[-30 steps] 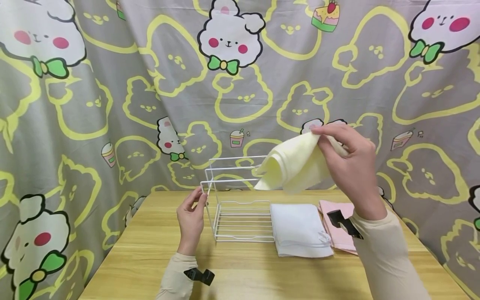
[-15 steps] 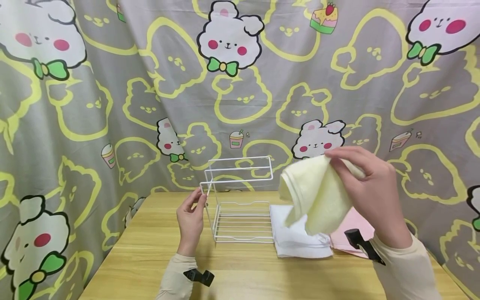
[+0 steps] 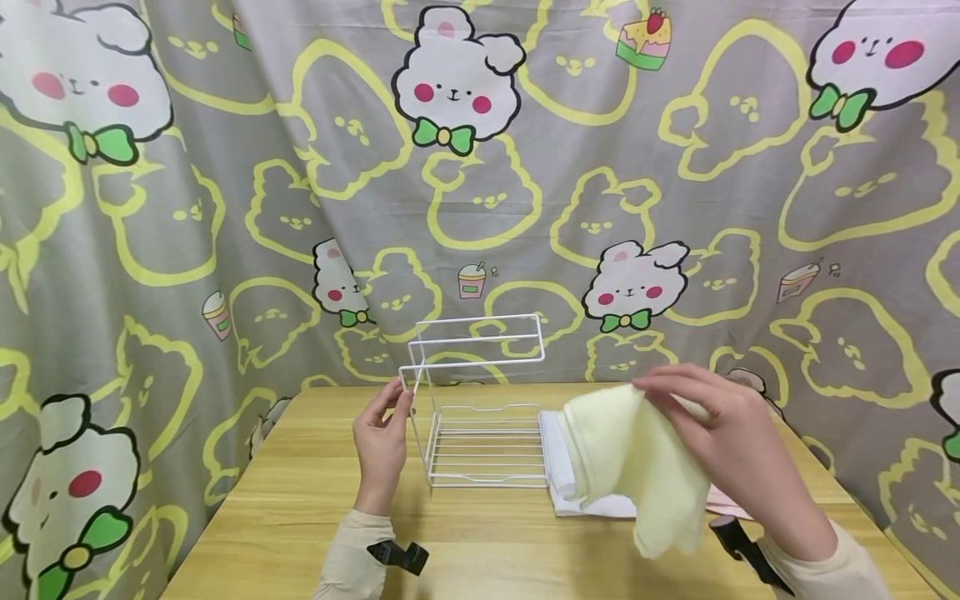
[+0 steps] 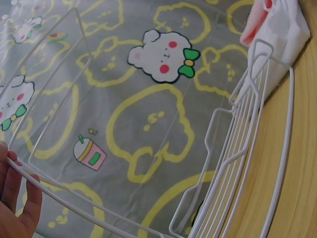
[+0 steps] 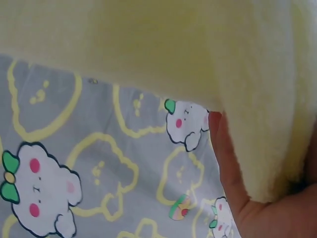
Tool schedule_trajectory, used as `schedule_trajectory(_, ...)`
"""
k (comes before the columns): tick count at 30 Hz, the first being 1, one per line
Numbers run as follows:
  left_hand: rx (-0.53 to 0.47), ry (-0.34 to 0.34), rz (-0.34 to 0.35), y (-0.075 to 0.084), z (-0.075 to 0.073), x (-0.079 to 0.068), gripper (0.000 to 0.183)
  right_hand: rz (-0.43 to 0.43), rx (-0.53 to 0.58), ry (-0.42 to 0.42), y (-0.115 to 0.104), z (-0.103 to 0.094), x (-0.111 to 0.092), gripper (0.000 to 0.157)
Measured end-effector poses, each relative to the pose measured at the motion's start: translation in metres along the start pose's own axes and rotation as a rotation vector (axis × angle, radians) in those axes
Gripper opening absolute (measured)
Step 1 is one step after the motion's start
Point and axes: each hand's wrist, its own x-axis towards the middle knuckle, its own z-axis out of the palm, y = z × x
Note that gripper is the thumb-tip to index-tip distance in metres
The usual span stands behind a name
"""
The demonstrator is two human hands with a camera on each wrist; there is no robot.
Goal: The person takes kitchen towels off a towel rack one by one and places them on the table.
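My right hand (image 3: pixel 720 425) pinches a pale yellow cloth (image 3: pixel 615 442) by its upper part, and the folds hang down over a white cloth (image 3: pixel 557 467). The yellow cloth (image 5: pixel 124 44) fills the top of the right wrist view. With thumb and fingers, my left hand (image 3: pixel 381 442) holds the left upright of a white wire rack (image 3: pixel 487 481). In the left wrist view the fingers (image 4: pixel 32 201) curl at the rack's thin wire. The rack stands on the table, its slatted base beside the white cloth.
A pink cloth (image 3: pixel 726 502) lies right of the white one, mostly hidden behind the yellow cloth and my right hand. The wooden table (image 3: pixel 300 500) bears all of it. A grey patterned curtain (image 3: pixel 480 208) hangs close behind and along the left side.
My right hand has lowered the yellow cloth from above the rack's right end, first rightward, to over the white cloth. The left hand and rack have stayed in place.
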Motion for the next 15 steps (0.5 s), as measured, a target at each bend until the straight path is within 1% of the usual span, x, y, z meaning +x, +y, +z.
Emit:
schedule_trajectory(5,-0.002,-0.003,0.003,0.000,0.000,0.000,0.026,-0.011,0.038,-0.017,-0.003,0.005,-0.019,0.048)
schedule_trajectory(7,0.000,-0.002,-0.001,0.000,0.000,0.000,0.026,-0.002,0.049,-0.036,-0.006,0.007,-0.028,0.048)
schedule_trajectory(12,-0.004,0.007,0.003,0.000,0.000,0.000,0.026,0.024,0.119,-0.104,-0.014,0.013,-0.049,0.051)
schedule_trajectory(14,-0.004,0.012,0.007,-0.001,0.000,0.000,0.026,0.019,0.145,-0.122,-0.016,0.016,-0.058,0.052)
schedule_trajectory(15,-0.004,0.014,0.007,-0.001,0.000,0.000,0.026,0.010,0.156,-0.133,-0.017,0.018,-0.062,0.050)
